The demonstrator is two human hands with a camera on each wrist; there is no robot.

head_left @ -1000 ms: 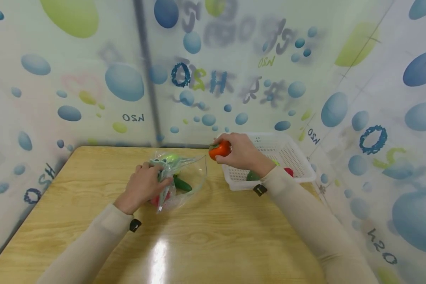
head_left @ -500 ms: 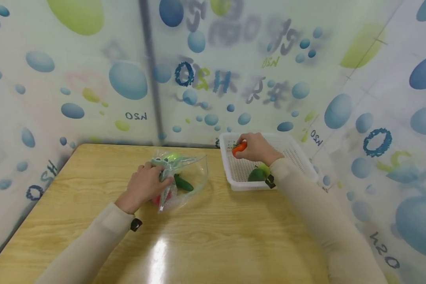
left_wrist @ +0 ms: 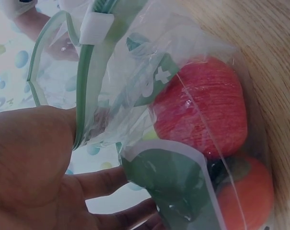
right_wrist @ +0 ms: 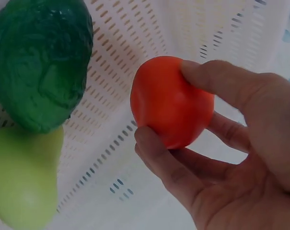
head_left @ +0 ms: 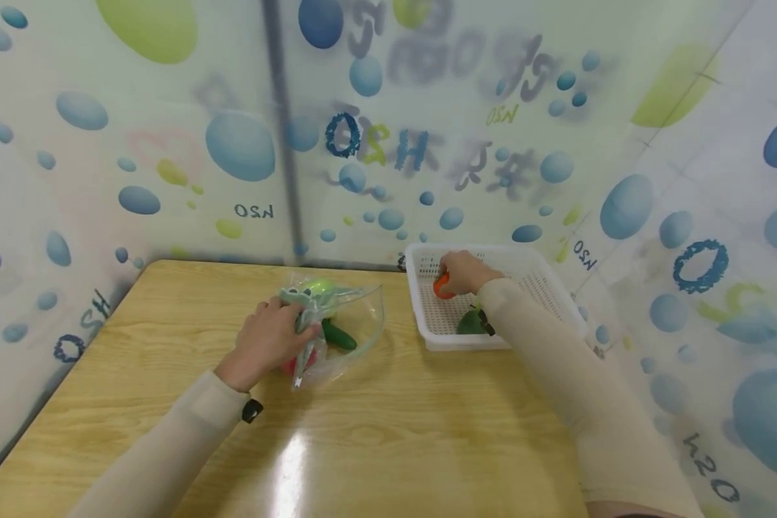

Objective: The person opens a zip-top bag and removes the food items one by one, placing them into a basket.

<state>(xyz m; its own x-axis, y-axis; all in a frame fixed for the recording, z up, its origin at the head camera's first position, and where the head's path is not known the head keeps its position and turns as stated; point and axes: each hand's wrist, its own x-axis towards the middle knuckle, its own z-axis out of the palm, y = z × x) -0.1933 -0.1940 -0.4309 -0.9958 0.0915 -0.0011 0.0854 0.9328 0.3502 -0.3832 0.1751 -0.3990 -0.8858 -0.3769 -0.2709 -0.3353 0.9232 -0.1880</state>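
Observation:
In the head view my left hand point(head_left: 265, 334) holds the edge of a clear zip bag point(left_wrist: 130, 91) lying on the table. Its thumb hooks behind the green zip strip and the fingers pass behind the plastic. Through the bag show a red apple point(left_wrist: 202, 108), an orange fruit with a leafy cap point(left_wrist: 248, 191), a dark green cucumber point(head_left: 339, 335) and something light green point(head_left: 320, 291). My right hand point(head_left: 466, 272) is over a white perforated basket point(head_left: 437, 339), gripping a round, smooth orange-red fruit point(right_wrist: 171, 100) between thumb and fingertips.
Within the basket lie a dark green, dented fruit point(right_wrist: 41, 62) and a light green pear point(right_wrist: 25, 175), side by side. The basket stands at the back right of the wooden table point(head_left: 388, 432), against the patterned wall covering point(head_left: 388, 129). The bag lies to its left.
My right hand has carried the orange-red fruit rightward from beside the bag's mouth into the basket area and lowered it. The left hand still holds the bag in place.

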